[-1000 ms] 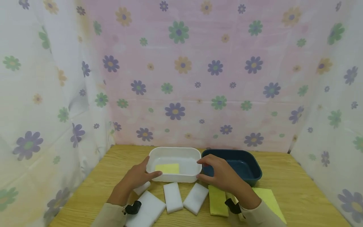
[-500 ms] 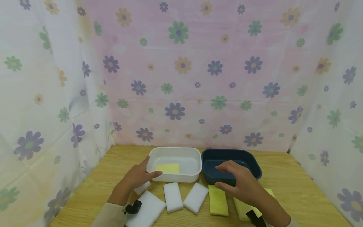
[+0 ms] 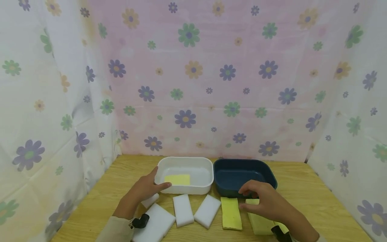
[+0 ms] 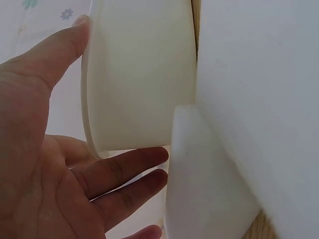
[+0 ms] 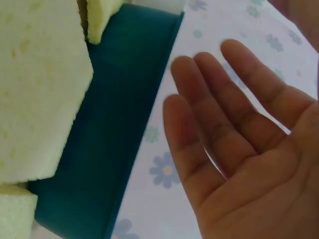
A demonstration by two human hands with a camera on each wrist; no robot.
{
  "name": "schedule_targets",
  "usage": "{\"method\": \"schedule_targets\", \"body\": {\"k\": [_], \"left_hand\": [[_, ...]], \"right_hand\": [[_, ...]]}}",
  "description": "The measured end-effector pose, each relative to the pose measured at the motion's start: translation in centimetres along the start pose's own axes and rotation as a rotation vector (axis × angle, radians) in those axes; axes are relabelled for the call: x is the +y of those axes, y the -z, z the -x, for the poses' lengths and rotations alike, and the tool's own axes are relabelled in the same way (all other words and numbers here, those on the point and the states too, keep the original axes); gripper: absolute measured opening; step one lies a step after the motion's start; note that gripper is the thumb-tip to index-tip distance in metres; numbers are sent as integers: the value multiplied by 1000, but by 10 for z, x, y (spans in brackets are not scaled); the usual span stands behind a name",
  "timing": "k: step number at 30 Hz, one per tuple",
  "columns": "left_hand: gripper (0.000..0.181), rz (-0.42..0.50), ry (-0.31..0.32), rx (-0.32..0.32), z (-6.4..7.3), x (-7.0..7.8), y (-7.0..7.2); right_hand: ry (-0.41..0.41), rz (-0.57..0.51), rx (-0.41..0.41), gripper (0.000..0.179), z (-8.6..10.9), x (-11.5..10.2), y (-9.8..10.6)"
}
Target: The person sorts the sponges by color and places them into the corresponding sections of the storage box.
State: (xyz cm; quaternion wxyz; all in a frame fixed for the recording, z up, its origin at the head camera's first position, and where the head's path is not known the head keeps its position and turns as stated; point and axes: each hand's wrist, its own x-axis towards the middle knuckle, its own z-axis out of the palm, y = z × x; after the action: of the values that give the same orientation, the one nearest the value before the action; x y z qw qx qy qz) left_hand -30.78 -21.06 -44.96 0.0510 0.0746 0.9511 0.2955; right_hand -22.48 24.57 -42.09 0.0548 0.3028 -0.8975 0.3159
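Note:
My left hand [image 3: 145, 189] rests at the near left corner of a white plastic tub [image 3: 190, 190], its thumb on the front rim. In the left wrist view its fairly straight fingers [image 4: 132, 164] lie along the tub's end wall. A yellow piece [image 3: 177, 179] lies inside this tub. My right hand [image 3: 264, 200] holds nothing and hovers, fingers relaxed, over the yellow sponge pieces in front of a dark teal tub [image 3: 245, 193]. Below it are a narrow yellow sponge [image 3: 231, 214] and a larger yellow sponge [image 3: 259, 224], partly hidden by the hand.
Several white foam blocks lie in front of the white tub, among them a large block [image 3: 157, 223] under the left wrist and two smaller blocks, a left one [image 3: 183, 210] and a right one [image 3: 207, 211]. Flowered curtains [image 3: 193, 101] enclose the wooden table [image 3: 317, 208].
My right hand has left the white tub's right end and moved right and nearer, across the teal tub's front to above the yellow sponges. The left hand has stayed at the white tub.

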Motion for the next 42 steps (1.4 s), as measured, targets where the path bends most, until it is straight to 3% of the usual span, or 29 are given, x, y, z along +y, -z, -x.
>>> {"method": "schedule_targets", "body": {"k": [9, 18, 32, 42], "left_hand": [[118, 11, 15, -4, 3, 3, -2], [118, 18, 4, 4, 3, 6, 0], [117, 20, 11, 0, 3, 6, 1], [117, 25, -4, -3, 4, 5, 2]], "right_hand": [[-124, 15, -201, 64, -4, 1, -10], [-197, 28, -306, 93, -5, 1, -16], [-153, 149, -337, 88, -6, 6, -28], [-155, 121, -355, 89, -6, 2, -27]]}}
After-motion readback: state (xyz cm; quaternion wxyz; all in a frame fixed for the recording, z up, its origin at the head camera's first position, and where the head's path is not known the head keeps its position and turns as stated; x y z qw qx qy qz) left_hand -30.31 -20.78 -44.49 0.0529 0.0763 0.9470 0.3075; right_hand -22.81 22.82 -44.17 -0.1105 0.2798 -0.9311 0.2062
